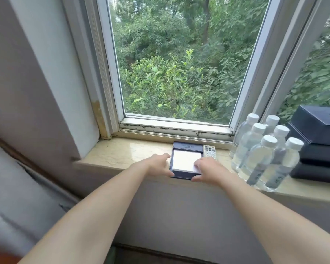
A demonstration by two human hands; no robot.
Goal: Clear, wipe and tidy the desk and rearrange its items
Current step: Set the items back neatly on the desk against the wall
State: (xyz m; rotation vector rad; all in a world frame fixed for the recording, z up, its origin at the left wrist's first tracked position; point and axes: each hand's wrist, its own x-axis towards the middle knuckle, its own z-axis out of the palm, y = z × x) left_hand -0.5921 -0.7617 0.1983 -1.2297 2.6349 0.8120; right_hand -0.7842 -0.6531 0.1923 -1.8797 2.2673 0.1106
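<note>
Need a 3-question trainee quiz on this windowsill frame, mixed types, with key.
1. True or false: the remote control lies left of the notepad holder.
2. How many water bottles stand on the windowsill?
3. What touches the notepad holder? A) left hand only B) right hand only C) both hands

Key: 1 false, it lies on the right. 2 six. 3 C, one hand on each side; neither is closed around the holder.

Marble windowsill (122, 155) carries notepad holder (187, 159), remote (209, 151), six water bottles (263, 159), stacked dark boxes (320, 147)
</note>
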